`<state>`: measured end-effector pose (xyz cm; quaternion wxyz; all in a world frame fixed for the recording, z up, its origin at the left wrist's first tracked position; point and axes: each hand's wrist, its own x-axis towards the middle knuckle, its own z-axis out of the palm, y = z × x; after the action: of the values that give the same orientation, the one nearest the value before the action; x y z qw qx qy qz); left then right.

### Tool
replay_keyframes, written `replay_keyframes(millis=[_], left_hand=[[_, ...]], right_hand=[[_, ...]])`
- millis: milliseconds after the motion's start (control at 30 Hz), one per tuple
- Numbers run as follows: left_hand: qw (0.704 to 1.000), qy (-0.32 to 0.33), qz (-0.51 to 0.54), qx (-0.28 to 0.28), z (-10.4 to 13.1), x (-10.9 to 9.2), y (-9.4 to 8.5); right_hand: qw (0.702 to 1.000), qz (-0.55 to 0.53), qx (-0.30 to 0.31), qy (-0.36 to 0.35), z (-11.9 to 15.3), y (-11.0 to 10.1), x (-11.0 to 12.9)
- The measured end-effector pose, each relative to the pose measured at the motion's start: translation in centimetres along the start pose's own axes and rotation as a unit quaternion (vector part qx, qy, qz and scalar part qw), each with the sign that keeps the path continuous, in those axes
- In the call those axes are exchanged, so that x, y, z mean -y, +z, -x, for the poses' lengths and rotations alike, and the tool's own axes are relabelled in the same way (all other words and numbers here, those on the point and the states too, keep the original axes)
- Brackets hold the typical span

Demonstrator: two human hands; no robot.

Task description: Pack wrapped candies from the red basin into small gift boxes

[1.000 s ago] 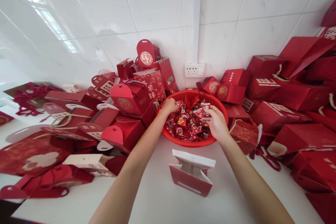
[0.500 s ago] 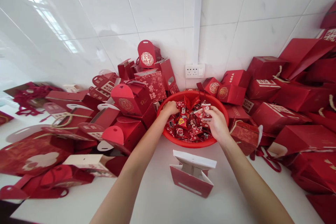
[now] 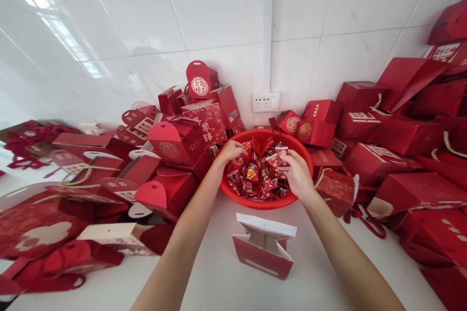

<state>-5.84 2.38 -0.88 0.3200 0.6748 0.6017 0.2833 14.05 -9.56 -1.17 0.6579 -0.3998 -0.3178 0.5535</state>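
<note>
A round red plastic basin [image 3: 239, 200] full of wrapped candies [image 3: 251, 173] stands against the wall. At its left inner side my left hand [image 3: 233, 150] reaches over the candies, fingers bent and a little apart, with nothing plainly held. My right hand [image 3: 298, 170] is closed around a small candy packet [image 3: 282, 159], red with white patterned ends, above the basin's right half. In front of the basin stands a red gift box [image 3: 260, 255] with a white inside, its top open towards me.
Red gift boxes [image 3: 178, 143] are piled left of the basin, some with rope handles. More stacked boxes [image 3: 386, 163] crowd the right side. Behind are a tiled wall [image 3: 215, 14] and a socket panel [image 3: 266, 102]. Everything rests on a white table [image 3: 211, 272].
The view has shifted slightly, so the scene sits a little further left. My left hand's fingers have loosened and lifted slightly; my right hand keeps the packet.
</note>
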Motion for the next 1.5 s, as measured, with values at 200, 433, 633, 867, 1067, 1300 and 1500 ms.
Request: replay_keyframes(millis=[200,433,633,867,1067,1300,1500], left_hand=[[0.984,0.101,0.138,-0.041,0.9,-0.7,-0.4],[0.940,0.206,0.273,-0.008,2.0,-0.3,-0.5],[0.945,0.189,0.268,-0.007,2.1,-0.3,-0.3],[0.948,0.175,0.267,0.018,1.9,0.1,0.2],[0.955,0.161,0.247,0.042,1.8,0.4,0.4],[0.971,0.148,0.185,0.014,1.6,0.4,0.6],[0.989,0.091,0.108,-0.044,1.1,0.8,0.7]], right_hand=[[1.000,-0.002,0.002,-0.006,-0.2,-0.1,-0.1],[1.000,0.003,0.006,-0.008,-0.2,-0.2,-0.2],[1.000,0.000,0.002,-0.006,0.0,0.0,0.0],[1.000,-0.006,-0.003,-0.001,0.0,0.0,0.0],[1.000,-0.003,-0.010,-0.002,0.0,0.0,0.0],[1.000,-0.011,-0.010,-0.005,0.0,0.1,0.1],[1.000,-0.024,-0.017,-0.004,0.0,0.2,0.1]])
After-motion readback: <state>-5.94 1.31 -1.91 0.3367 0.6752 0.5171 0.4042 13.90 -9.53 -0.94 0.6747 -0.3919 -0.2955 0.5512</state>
